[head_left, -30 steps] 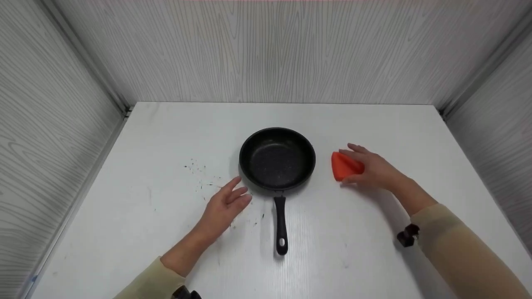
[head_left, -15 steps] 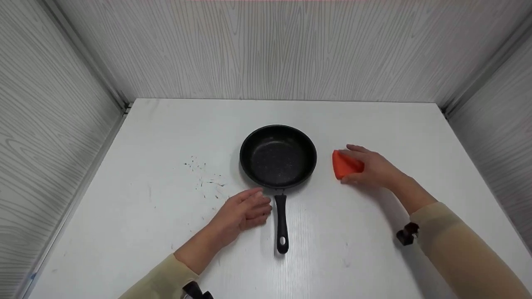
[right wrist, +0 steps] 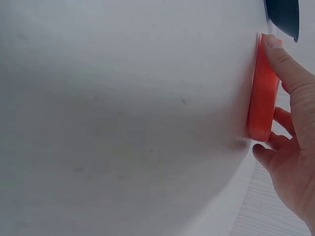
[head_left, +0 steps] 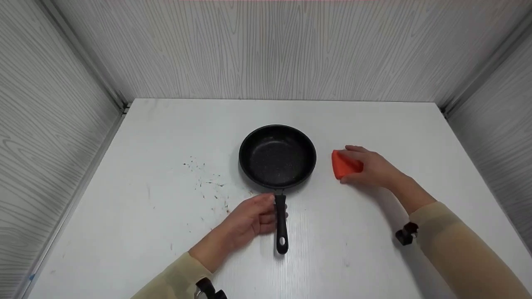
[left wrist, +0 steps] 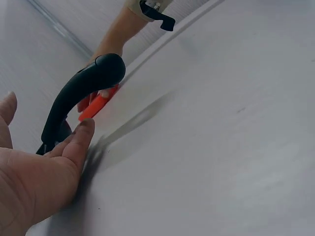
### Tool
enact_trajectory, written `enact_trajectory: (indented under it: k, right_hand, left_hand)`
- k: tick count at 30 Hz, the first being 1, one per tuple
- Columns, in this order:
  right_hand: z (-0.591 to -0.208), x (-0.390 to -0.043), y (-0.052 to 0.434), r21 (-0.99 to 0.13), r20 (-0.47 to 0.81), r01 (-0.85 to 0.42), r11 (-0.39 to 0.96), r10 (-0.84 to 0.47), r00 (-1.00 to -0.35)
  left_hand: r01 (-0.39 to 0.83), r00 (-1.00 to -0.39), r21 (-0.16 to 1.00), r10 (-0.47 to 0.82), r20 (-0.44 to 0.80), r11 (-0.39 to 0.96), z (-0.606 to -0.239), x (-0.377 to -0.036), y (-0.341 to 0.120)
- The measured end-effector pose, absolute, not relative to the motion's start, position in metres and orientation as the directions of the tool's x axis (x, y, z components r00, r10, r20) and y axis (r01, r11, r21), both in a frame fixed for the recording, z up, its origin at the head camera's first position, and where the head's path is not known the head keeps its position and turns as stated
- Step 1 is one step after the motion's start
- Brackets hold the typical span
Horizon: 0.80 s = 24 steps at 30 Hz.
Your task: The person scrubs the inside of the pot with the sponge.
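Watching from the remote station: the left hand (head_left: pixel 251 218) is lying against the left side of the frying pan's handle (head_left: pixel 281 222). Its fingers (head_left: pixel 266 207) are curling toward the handle and touching it; I cannot tell whether they are wrapping under it. In the left wrist view the thumb (left wrist: pixel 74 142) is lying straight beside the handle (left wrist: pixel 81 93), so the grasp is not looking closed yet.

The frying pan (head_left: pixel 277 156) is sitting flat near the middle of the white surface (head_left: pixel 374 249), handle pointing toward the person, bowl showing nothing inside.

The right hand (head_left: pixel 370 167) is resting on an orange triangular sponge (head_left: pixel 344 165), just to the right of the pan and apart from its rim. Fingers (right wrist: pixel 283 64) are lying along the top edge, and the lower ones are cupping its near side in the right wrist view; the sponge (right wrist: pixel 261 88) is lying flat against the surface.

Dark specks (head_left: pixel 203 180) are lying scattered left of the pan.

Risks, as I am judging them:
- With contact on one side of the handle only, a sideways push is likely to be spinning the pan rather than lifting it.
- A loose grasp so far back on the handle may be letting the heavy bowl tip down.
- The sponge, pressed rather than gripped, may be sliding out from under the hand.
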State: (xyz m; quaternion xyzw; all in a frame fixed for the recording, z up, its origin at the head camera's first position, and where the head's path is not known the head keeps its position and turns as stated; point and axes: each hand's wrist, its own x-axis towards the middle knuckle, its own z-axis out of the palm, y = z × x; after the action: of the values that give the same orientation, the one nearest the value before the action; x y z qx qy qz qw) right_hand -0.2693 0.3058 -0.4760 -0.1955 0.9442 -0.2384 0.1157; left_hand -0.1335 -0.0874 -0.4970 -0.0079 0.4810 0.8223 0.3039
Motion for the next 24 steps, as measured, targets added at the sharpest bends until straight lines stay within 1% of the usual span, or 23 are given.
enact_trajectory:
  k: [7,14,24]
  right_hand:
    - [-0.476,-0.269,0.302,-0.497,-0.108,-0.307,0.811,-0.41,-0.906]
    - [-0.478,-0.269,0.298,-0.481,-0.089,-0.298,0.824,-0.384,-0.919]
    - [-0.475,-0.269,0.295,-0.504,-0.073,-0.28,0.817,-0.364,-0.929]
  left_hand:
    - [-0.529,-0.809,0.764,0.49,-0.324,-0.369,-0.501,-0.134,-0.079]
    - [-0.534,-0.808,0.746,0.499,-0.313,-0.397,-0.503,-0.135,-0.074]
    - [-0.526,-0.816,0.744,0.492,-0.304,-0.412,-0.507,-0.136,-0.073]
